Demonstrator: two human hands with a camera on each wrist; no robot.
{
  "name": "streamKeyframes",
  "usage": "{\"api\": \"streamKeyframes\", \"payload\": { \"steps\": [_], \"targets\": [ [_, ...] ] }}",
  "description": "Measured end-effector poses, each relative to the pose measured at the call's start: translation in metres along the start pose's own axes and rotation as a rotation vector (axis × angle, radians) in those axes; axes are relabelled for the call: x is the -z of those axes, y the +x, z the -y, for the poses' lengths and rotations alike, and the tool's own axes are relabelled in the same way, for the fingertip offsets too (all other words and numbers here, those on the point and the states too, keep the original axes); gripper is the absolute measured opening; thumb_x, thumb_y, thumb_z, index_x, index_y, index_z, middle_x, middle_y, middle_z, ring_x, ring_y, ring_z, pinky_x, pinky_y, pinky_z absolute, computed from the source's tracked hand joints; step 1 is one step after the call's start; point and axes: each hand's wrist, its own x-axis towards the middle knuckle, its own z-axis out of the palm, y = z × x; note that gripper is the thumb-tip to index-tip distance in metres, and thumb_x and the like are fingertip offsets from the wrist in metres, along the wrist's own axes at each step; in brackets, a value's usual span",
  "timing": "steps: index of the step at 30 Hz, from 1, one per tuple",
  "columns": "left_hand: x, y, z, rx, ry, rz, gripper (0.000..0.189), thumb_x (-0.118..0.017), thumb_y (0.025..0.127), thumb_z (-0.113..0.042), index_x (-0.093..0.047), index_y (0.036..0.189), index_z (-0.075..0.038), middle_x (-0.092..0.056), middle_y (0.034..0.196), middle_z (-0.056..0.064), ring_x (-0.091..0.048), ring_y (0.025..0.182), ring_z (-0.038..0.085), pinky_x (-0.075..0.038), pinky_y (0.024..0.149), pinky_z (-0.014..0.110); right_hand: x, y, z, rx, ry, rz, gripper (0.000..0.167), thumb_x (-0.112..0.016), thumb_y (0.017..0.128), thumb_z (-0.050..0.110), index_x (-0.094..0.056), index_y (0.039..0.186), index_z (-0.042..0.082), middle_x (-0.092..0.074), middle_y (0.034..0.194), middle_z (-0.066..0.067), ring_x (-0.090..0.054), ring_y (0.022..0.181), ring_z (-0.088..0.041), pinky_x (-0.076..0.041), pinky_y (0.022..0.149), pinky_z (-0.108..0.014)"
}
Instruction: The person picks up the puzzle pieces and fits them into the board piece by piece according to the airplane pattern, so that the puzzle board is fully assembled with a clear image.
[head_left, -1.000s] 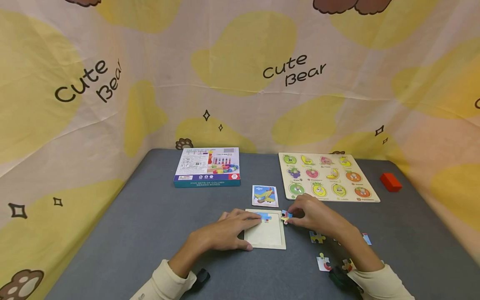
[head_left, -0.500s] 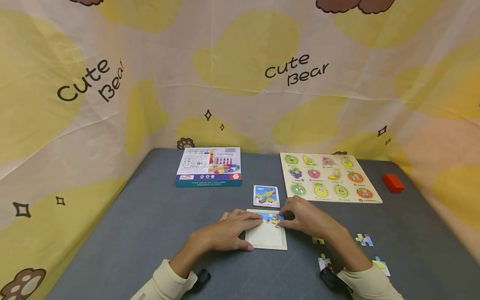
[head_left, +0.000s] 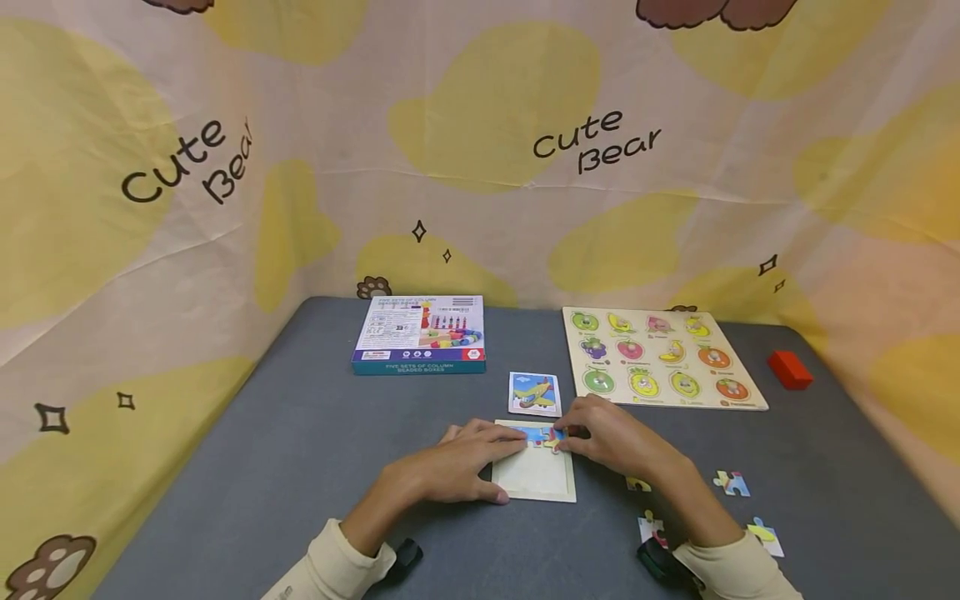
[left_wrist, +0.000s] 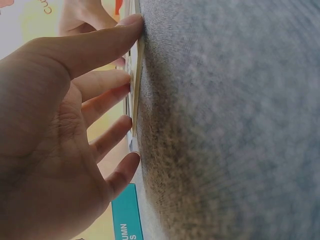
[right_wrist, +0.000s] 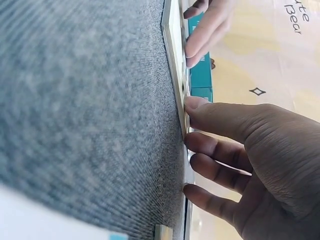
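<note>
A pale wooden puzzle tray lies on the grey table in the head view. My left hand rests on its left side, fingers extended over the upper part and thumb at the lower left edge. Along the tray's top lies a blue jigsaw piece, partly under the left fingertips. My right hand pinches a second jigsaw piece, blue with red and yellow, at the upper right corner beside the first. In the right wrist view, thumb and index fingertips of the right hand meet right at the tray's edge.
Several loose jigsaw pieces lie to the right, some partly behind the right forearm. Behind the tray is an airplane picture card. Farther back are a bead-set box, a fruit puzzle board and a red block.
My right hand has moved left, carrying the jigsaw piece from beside the tray into its upper right corner. Over the last half second it hardly moves. The left hand has stayed on the tray.
</note>
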Motion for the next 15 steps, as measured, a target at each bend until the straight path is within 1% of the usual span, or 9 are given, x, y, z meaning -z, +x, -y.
{"api": "streamKeyframes", "payload": {
  "steps": [4,7,11,15],
  "targets": [
    [0.0006,-0.0002,-0.0009,-0.004,-0.007,-0.004,0.071,-0.075,0.099,-0.042,-0.046,0.162,-0.025,-0.039,0.168,-0.012,-0.035,0.149,0.021,-0.033,0.109,0.047,0.0001,0.0,0.0008,-0.01,-0.003,0.004,0.024,-0.081,0.095,0.027,-0.083,0.115,0.013,-0.067,0.099,0.007,-0.054,0.089,-0.008,-0.05,0.079,-0.032],
    [0.0011,-0.0004,-0.0015,-0.001,-0.006,-0.003,0.069,-0.072,0.101,-0.043,-0.046,0.162,-0.025,-0.039,0.168,-0.011,-0.035,0.149,0.021,-0.034,0.109,0.047,0.0004,-0.0002,0.0019,-0.018,-0.001,0.007,0.024,-0.082,0.095,0.027,-0.083,0.115,0.013,-0.067,0.099,0.007,-0.054,0.089,-0.008,-0.05,0.08,-0.032],
    [0.0,0.0001,-0.0008,0.004,0.007,-0.007,0.064,-0.069,0.104,-0.039,-0.046,0.162,-0.027,-0.04,0.167,-0.011,-0.037,0.148,0.021,-0.035,0.109,0.046,0.0004,-0.0008,0.0026,-0.018,0.002,0.001,0.025,-0.082,0.095,0.028,-0.083,0.114,0.013,-0.065,0.1,0.008,-0.054,0.089,-0.008,-0.05,0.079,-0.031],
    [-0.0012,-0.0001,-0.0001,0.005,0.011,-0.011,0.064,-0.069,0.104,-0.037,-0.046,0.162,-0.028,-0.039,0.168,-0.012,-0.036,0.148,0.021,-0.034,0.109,0.047,-0.0006,-0.001,0.0033,-0.008,-0.001,-0.009,0.025,-0.082,0.094,0.028,-0.083,0.114,0.013,-0.065,0.099,0.008,-0.053,0.088,-0.008,-0.049,0.078,-0.03]
  ]
}}
